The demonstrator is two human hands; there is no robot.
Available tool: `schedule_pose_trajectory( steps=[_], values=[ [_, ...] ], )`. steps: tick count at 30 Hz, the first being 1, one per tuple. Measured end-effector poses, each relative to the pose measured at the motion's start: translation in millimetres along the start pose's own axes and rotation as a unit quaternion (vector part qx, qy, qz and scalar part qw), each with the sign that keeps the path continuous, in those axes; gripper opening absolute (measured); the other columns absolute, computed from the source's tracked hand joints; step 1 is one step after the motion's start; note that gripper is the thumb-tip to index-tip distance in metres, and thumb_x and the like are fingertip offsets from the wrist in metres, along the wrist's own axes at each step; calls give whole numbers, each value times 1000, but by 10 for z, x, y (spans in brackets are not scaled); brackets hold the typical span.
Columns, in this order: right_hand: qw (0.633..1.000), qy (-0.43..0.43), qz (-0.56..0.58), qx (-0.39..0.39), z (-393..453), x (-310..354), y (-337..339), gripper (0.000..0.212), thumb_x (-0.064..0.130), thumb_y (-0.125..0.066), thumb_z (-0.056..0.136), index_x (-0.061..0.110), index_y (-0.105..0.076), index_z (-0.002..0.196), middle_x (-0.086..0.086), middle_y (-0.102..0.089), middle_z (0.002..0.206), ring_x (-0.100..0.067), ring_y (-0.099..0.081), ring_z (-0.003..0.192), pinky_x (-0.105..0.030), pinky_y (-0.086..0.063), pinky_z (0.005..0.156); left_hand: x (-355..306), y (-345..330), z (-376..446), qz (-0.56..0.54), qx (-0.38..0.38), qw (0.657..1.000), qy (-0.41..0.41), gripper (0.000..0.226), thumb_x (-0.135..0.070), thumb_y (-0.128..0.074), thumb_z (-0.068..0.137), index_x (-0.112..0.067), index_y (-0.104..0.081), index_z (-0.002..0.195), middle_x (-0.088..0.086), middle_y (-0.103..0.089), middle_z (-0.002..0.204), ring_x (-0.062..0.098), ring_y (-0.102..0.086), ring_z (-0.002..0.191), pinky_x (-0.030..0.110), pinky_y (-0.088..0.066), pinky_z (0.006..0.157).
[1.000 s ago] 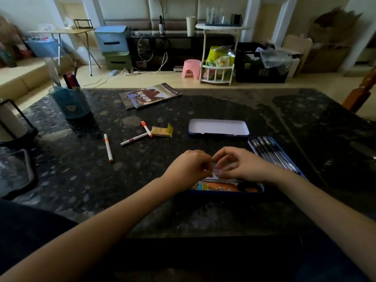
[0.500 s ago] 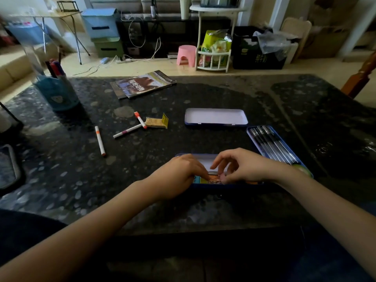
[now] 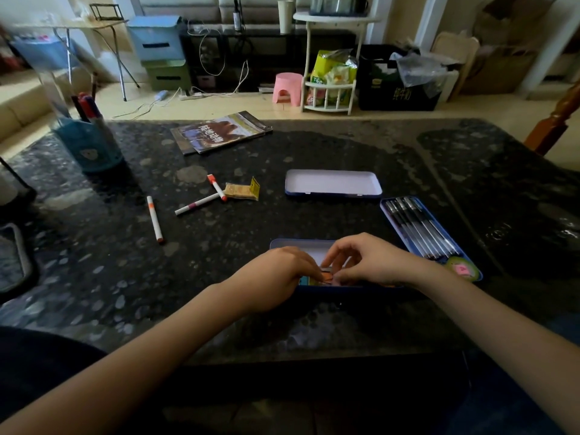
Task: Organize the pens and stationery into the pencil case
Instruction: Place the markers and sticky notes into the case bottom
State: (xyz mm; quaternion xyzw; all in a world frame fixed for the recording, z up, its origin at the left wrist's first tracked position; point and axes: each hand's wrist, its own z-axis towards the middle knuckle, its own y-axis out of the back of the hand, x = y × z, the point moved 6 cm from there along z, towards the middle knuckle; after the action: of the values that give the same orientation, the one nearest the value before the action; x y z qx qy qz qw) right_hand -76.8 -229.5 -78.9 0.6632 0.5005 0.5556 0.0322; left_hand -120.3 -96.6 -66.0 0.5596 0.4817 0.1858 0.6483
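In the pencil case (image 3: 284, 244), both hands' fingers (image 3: 337, 251) curled

Two bare forearms enter from five and seven o'clock — no sleeves, watch, rings or bracelets visible on either. The left hand (image 3: 279, 277) and right hand (image 3: 373, 262) are ungloved, fingernails too small to make out. Dark clothing — possibly navy — shows at the lower corners of the frame.
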Motion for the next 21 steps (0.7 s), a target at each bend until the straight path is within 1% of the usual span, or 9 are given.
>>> schedule_pose_trajectory(
  steps=[3, 8, 12, 17, 19, 21],
  values=[
    [1000, 4, -20, -22, 17, 9, -23, 27, 12, -78, 76, 21, -69, 100, 2, -69, 91, -9, -65, 80, -21, -54, 72, -2, -11, 15, 4, 9, 1000, 3, 45, 2, -47, 88, -25, -63, 120, -6, -60, 123, 7, -52, 112, 20, -41, 97],
    [999, 3, -14, -29, 33, 20, -47, 23, 13, -79, 75, 25, -68, 91, 2, -68, 86, -9, -64, 79, -23, -53, 73, -6, -30, 32, 11, 26, 1000, 7, 45, 3, -46, 88, -24, -64, 119, -5, -60, 124, 9, -52, 113, 25, -43, 99],
    [999, 4, -42, -27, 48, 43, -59, 23, 16, -79, 76, 26, -68, 93, 6, -65, 83, -5, -61, 74, -18, -47, 64, 23, -61, 50, 27, 32, 999, 8, 47, 3, -45, 86, -25, -64, 119, -4, -61, 124, 11, -52, 114, 30, -42, 100],
    [996, 3, -80, -35, 62, 92, -66, 21, 22, -79, 76, 33, -64, 87, 9, -62, 82, -4, -58, 72, -17, -46, 62, 20, -106, 54, 52, 32, 998, -5, 48, 3, -46, 84, -25, -64, 119, -3, -59, 125, 14, -53, 113, 35, -45, 97],
    [996, 0, -77, -38, 59, 87, -75, 19, 24, -79, 76, 32, -65, 87, 9, -61, 80, -3, -57, 70, -16, -45, 61, 7, -131, 58, 66, 36, 997, -14, 48, 0, -47, 85, -27, -62, 122, -2, -58, 126, 15, -53, 113, 35, -45, 96],
    [996, -5, -77, -46, 52, 73, -78, 18, 25, -79, 76, 29, -67, 90, 8, -62, 81, -4, -58, 72, -17, -48, 64, 7, -160, 63, 74, 44, 996, -18, 47, -3, -47, 87, -28, -60, 124, -2, -58, 125, 16, -53, 112, 36, -46, 95]
  ],
)
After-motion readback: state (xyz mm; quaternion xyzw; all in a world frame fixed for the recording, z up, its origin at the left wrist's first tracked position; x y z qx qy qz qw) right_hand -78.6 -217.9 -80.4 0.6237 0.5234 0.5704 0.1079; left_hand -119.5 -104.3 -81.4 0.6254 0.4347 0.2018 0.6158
